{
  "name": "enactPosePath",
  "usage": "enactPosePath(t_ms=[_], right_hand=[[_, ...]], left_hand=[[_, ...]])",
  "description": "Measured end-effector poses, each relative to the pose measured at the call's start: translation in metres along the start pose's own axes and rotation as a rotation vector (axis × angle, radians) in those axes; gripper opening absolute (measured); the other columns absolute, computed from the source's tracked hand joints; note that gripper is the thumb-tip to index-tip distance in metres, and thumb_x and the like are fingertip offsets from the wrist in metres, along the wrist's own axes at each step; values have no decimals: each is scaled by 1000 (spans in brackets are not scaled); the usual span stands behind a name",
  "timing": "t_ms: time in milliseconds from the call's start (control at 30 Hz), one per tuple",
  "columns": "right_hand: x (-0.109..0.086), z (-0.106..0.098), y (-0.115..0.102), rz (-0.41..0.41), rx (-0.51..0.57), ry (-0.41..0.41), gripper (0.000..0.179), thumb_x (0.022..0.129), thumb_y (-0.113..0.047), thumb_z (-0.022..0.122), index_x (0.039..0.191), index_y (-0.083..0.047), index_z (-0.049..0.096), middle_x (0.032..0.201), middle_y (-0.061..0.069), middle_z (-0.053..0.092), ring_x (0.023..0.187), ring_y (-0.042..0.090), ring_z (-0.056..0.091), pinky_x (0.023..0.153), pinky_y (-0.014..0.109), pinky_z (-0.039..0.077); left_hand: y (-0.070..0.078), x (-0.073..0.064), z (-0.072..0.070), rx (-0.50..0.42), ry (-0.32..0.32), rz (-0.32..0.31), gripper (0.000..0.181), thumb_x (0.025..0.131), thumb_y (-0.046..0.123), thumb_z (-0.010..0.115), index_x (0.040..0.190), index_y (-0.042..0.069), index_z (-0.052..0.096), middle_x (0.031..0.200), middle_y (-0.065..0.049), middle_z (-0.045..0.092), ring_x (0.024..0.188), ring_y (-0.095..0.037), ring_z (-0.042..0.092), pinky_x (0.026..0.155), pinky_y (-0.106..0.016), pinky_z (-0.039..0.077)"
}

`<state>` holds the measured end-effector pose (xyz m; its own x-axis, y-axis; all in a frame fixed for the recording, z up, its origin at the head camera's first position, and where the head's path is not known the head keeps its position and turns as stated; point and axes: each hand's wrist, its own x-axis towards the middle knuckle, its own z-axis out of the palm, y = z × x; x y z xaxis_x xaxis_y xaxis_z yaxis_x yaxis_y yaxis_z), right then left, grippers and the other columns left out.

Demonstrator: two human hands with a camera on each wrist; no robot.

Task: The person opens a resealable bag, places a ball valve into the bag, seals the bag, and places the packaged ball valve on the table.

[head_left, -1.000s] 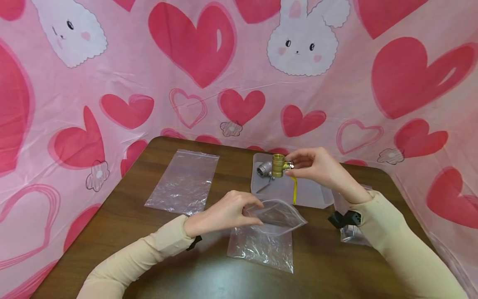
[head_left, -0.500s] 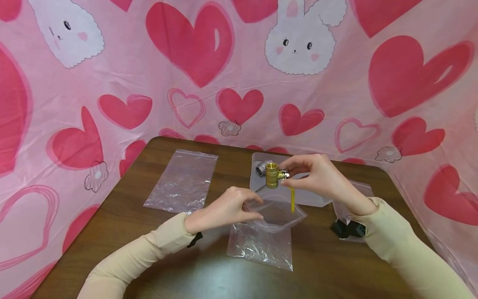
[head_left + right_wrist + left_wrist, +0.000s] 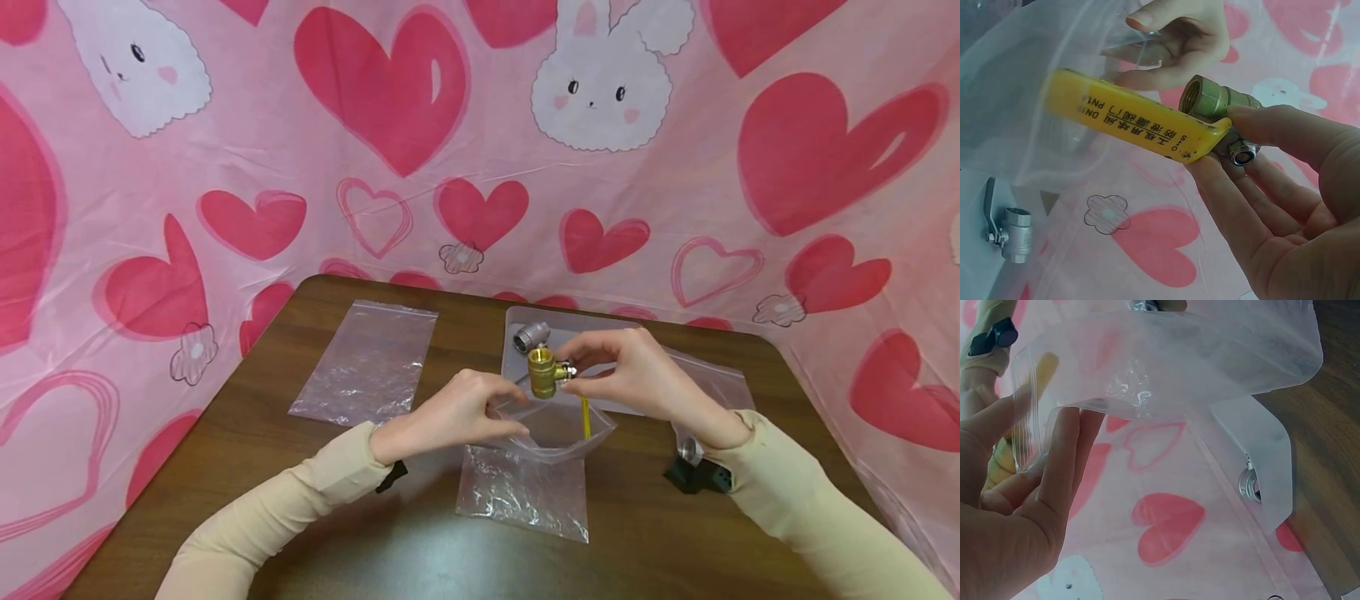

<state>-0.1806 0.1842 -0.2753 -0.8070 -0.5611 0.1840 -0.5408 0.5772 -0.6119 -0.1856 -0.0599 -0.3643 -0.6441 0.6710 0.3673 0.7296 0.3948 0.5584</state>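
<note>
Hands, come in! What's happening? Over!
Left hand: holding clear plastic zip bag open. Right hand: gripping cylindrical brass valve, flat yellow handle at bag's mouth. No obstruction visible.

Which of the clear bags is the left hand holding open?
The middle bag, held at its mouth by the left hand, the yellow lever at its opening. The left bag lies flat; the right bag is partly behind the right arm.

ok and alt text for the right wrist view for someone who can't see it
Right hand holding a brass valve, its yellow handle overlapping a clear bag that the left hand holds. At lower left, a silver valve sits on a tray; pink heart-print cloth behind.
</note>
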Motion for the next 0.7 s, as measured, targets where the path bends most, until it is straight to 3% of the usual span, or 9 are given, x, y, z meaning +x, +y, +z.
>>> enactPosePath(t_ms=[233, 700], right_hand=[[-3, 7, 5, -31, 1, -9, 29, 77, -4, 83, 104, -9, 74, 99, 5, 76, 86, 12, 73, 74, 27, 61], [-9, 30, 7, -139, -138, -27, 28, 75, 3, 81, 100, -6, 75, 94, 5, 77, 80, 13, 72, 71, 28, 61]], left_hand=[[-1, 0, -1, -25, 7, -20, 30, 81, 24, 83, 103, 6, 74, 95, -3, 77, 65, 4, 61, 60, -10, 50], [0, 0, -3, -68, 19, -49, 33, 81, 22, 83, 109, 7, 74, 100, -7, 77, 77, -5, 71, 63, -10, 52]])
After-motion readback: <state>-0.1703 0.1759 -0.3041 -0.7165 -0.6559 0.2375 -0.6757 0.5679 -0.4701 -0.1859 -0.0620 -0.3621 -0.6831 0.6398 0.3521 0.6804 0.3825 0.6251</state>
